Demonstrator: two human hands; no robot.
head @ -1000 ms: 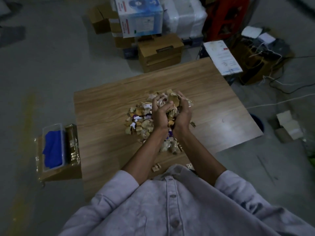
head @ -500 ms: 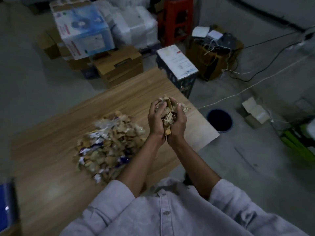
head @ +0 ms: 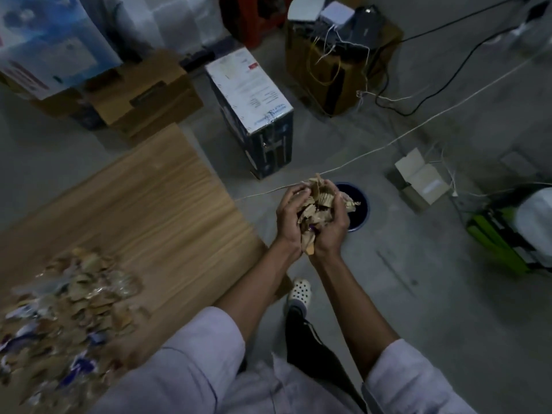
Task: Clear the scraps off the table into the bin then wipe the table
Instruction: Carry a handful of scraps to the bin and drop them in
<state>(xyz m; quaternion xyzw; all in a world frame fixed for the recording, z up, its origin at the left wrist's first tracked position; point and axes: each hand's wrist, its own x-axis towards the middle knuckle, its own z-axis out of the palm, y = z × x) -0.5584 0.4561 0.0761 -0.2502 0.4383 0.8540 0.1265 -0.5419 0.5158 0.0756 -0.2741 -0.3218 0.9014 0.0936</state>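
left hand [head: 290,219] and right hand [head: 332,232] cupped together, fingers [head: 292,198] curled round a bunch of scraps [head: 317,206] between them, dark bin [head: 361,216] just past the right fingers

— What lies on the wooden table [head: 155,198]?
— A loose heap of tan and purple scraps [head: 68,300].
— And the rest?
— A handful [head: 318,209], cupped between left hand [head: 291,218] and right hand [head: 333,231], off the table, near the dark round bin [head: 360,210] on the floor.
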